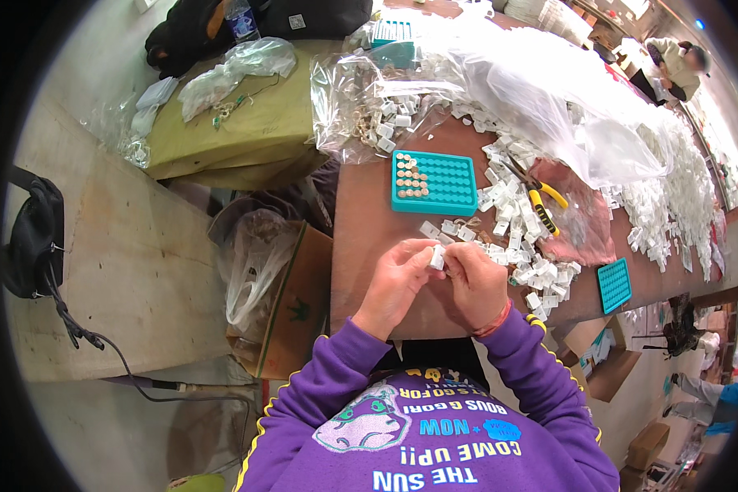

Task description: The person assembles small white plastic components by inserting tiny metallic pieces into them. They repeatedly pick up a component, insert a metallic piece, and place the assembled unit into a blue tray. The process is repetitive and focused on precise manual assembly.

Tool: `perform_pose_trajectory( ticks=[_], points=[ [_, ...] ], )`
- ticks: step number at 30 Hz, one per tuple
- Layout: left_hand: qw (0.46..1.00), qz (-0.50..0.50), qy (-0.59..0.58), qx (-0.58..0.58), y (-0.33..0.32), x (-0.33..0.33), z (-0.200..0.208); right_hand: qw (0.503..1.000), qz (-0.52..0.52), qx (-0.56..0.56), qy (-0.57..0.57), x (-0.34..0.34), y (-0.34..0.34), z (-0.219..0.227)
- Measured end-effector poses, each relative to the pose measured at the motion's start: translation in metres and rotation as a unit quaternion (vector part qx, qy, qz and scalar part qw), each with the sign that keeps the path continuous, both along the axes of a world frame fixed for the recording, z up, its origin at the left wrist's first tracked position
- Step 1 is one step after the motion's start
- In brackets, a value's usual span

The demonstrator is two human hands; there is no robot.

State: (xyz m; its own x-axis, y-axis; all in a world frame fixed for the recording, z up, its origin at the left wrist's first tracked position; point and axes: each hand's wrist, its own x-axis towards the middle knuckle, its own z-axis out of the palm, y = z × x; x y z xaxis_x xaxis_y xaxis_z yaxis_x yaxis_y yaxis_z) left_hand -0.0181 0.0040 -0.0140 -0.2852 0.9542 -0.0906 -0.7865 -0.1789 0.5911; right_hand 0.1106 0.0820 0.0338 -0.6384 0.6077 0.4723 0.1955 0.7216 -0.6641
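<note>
Both hands meet over the near part of the brown table point(361, 221). My left hand point(399, 283) pinches a small white plastic piece point(437, 257) between thumb and fingers. From the other side, my right hand point(474, 283) is closed against the same piece, its fingertips touching it. Whether the right fingers also hold something tiny is hidden. Just beyond the hands lies a teal tray point(447, 184) with rows of hollows; several small round pieces point(412, 182) fill its left part. Loose white plastic pieces point(512, 205) are heaped beside the tray and my right hand.
Pliers point(541, 205) with yellow-black handles lie on the heap beside a pink cloth point(578, 213). A second teal tray point(614, 285) rests at the table's right edge. Clear plastic bags point(541, 107) cover the far side. At left stands a cardboard box point(299, 299). Other people are farther right.
</note>
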Motion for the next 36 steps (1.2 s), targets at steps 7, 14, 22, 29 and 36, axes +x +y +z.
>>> perform_pose_trajectory(
  ticks=[7,14,22,29,36],
  points=[
    [0.985,0.016,0.162,-0.056,-0.010,0.005,0.020,0.999,0.010,0.001,-0.041,0.009,0.008,0.012],
    [0.370,0.335,0.866,-0.036,0.070,-0.083,0.098,0.996,-0.036,-0.087,0.000,0.047,-0.007,0.011],
    [0.376,0.116,0.916,0.082,0.062,-0.045,0.035,0.989,-0.147,0.012,-0.018,0.060,0.021,0.011],
    [0.352,0.092,0.928,0.076,0.066,-0.027,0.031,0.966,-0.087,0.187,-0.158,0.016,0.081,-0.006],
    [0.475,0.101,0.871,0.068,0.068,-0.029,0.035,0.941,-0.056,0.208,-0.261,0.023,0.085,-0.011]
  ],
)
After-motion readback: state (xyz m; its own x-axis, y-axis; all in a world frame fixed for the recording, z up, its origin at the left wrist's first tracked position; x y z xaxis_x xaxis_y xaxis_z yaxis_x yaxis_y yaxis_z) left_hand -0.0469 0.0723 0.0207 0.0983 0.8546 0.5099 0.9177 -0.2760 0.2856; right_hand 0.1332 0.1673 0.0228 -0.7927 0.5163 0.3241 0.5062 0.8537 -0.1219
